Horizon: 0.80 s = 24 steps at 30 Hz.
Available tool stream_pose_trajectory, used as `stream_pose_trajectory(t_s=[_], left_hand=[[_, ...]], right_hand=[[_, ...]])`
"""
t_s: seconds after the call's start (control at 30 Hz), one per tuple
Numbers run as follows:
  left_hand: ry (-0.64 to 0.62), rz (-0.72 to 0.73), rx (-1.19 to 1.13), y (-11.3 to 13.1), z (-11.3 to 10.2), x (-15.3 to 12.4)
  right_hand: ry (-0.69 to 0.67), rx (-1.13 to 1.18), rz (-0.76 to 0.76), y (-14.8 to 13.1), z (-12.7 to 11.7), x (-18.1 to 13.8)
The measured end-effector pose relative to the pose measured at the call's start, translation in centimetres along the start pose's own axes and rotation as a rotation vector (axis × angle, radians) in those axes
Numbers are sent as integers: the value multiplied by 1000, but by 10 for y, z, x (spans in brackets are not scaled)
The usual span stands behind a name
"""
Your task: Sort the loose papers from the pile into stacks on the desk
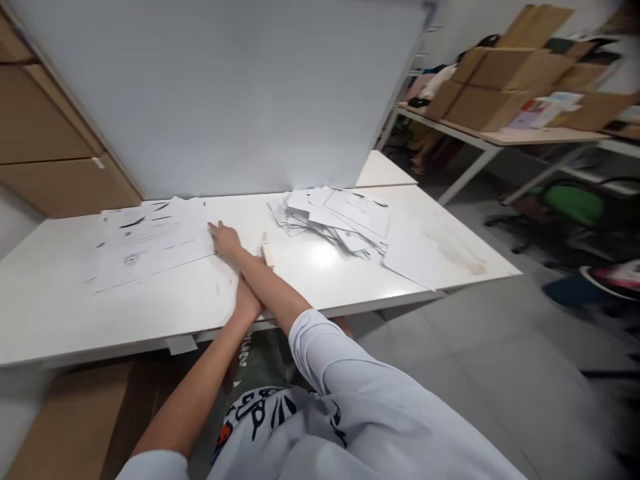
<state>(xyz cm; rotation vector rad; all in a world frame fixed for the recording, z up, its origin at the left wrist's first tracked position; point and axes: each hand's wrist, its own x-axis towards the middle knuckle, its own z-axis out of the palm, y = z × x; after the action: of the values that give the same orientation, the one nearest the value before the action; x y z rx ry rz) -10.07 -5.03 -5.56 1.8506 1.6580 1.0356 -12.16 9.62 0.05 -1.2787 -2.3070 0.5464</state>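
Note:
My forearms cross over the white table, the right one on top. My right hand reaches to the left with fingers stretched out, fingertips at the right edge of the spread paper sheets. Printed lines and a round mark show on these sheets. Below the right forearm, my left hand is partly hidden, its fingers closed around a small cream-coloured object with a thin tip pointing away from me. What kind of object it is, I cannot make out. To the right lies an untidy pile of papers.
A whitish upright panel stands along the table's back edge. Brown cardboard boxes are stacked at the left, and another box sits below the table. At the right are a second table with boxes and a green chair.

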Motion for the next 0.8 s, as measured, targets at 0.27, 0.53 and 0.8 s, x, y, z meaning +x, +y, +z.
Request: stream_pose_trajectory(t_s=[0.27,0.53,0.8], left_hand=[[-73,148,483,6,3,13],[-25,123,534,18,3,10],[179,205,381,28,-8,-6]], right_hand=[[399,-88,-59,23,-51,-66],[584,-228,548,210,-194,-132],[228,-486,641,258,-206,-170]])
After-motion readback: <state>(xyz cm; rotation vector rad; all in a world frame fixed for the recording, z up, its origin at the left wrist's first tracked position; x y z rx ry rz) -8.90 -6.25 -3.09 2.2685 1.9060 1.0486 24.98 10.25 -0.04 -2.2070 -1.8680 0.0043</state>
